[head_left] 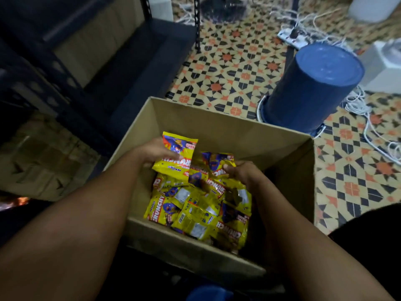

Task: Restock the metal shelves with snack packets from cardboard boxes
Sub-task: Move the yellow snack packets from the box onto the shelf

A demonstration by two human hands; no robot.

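Note:
An open cardboard box (227, 129) stands on the floor below me, holding several yellow snack packets (195, 216) in a loose heap. My left hand (153, 152) is inside the box and grips one yellow packet (178, 153), lifted above the heap. My right hand (244, 172) reaches in from the right and pinches another yellow packet (213, 164) beside the first. The dark metal shelves (91, 68) stand to the left of the box, dim and partly blurred.
An upturned blue bucket (312, 88) sits on the patterned tiled floor (234, 68) right behind the box. White cords (373, 135) trail across the floor at right. Cardboard boxes (43, 153) fill the shelves on the left. A shelf upright (197, 22) stands at the top centre.

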